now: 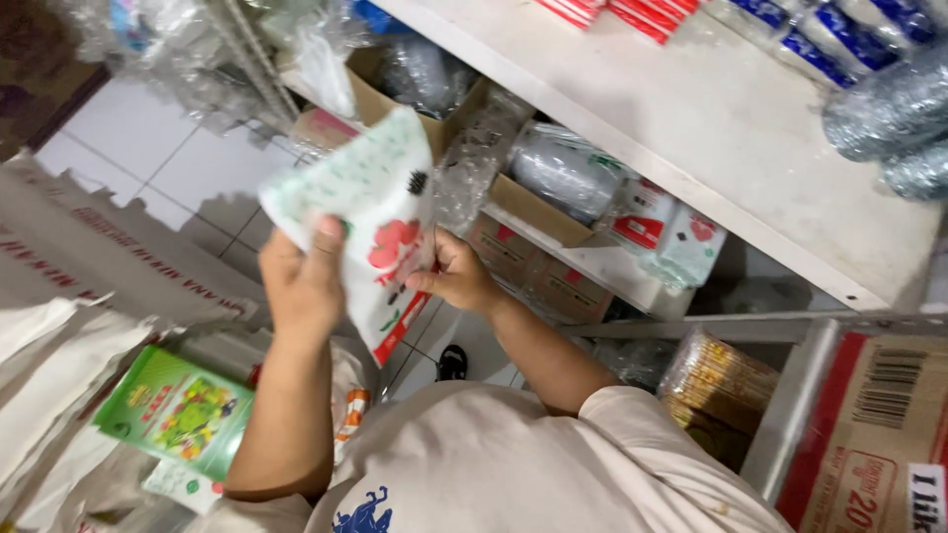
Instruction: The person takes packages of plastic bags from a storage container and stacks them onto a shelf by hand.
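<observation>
I hold a flat white plastic packet point(370, 197) with green dots and a red flower print up in front of me. My left hand point(304, 281) grips its left lower edge, thumb on the front. My right hand point(456, 274) pinches its right lower side. The packet is tilted, its red-edged bottom corner pointing down between my hands. It hangs in front of open cardboard boxes on a low shelf.
A white shelf board point(711, 128) runs across the upper right with wrapped goods. Beneath it are cardboard boxes point(538, 212) and similar packets point(681, 242). A green packet point(178, 410) lies on pale sacks point(89, 257) on the left. A printed carton point(879, 434) stands at right, on a white tiled floor point(158, 148).
</observation>
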